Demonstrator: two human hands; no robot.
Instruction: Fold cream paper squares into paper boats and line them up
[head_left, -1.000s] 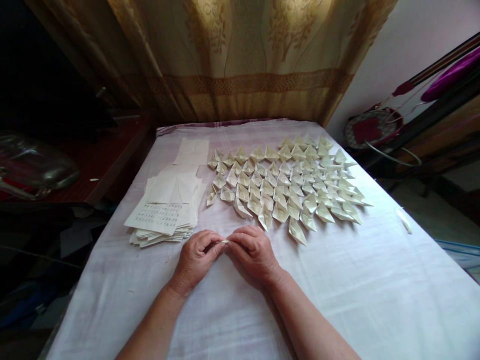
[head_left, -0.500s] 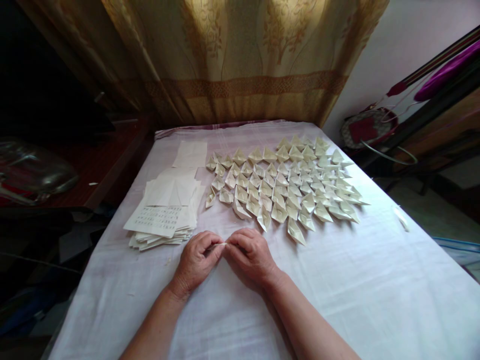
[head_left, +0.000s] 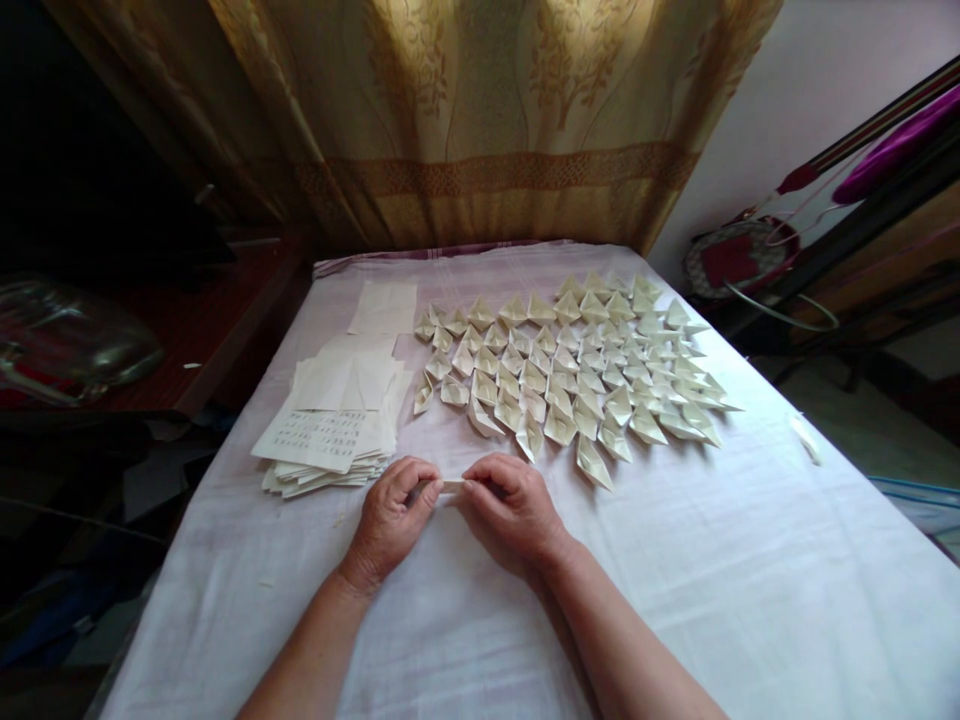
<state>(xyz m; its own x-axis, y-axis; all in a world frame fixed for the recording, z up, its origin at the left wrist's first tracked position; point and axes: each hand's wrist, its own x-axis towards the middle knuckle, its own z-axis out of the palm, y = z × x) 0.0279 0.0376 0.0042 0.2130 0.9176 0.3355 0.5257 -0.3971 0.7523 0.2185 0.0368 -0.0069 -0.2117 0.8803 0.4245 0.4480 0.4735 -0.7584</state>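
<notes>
Between my two hands is a small folded piece of paper [head_left: 452, 486], seen as a narrow pale strip. My left hand [head_left: 395, 515] pinches its left end between thumb and fingers. Its right end is pinched the same way by my right hand [head_left: 514, 505]; the fingers cover most of the paper. Just beyond my left hand lies a stack of paper sheets [head_left: 345, 385], one showing rows of handwriting. Several rows of folded paper boats [head_left: 559, 385] stand past my right hand.
The table [head_left: 645, 600] has a white cloth. A single sheet [head_left: 383, 307] lies behind the stack, and a white scrap [head_left: 806, 440] near the right edge. A patterned curtain [head_left: 487, 170] hangs at the back. On the left is a dark red table [head_left: 225, 330].
My hands have moved slightly apart, and more of the folded paper shows between the fingertips. The boats and the stack stay where they were.
</notes>
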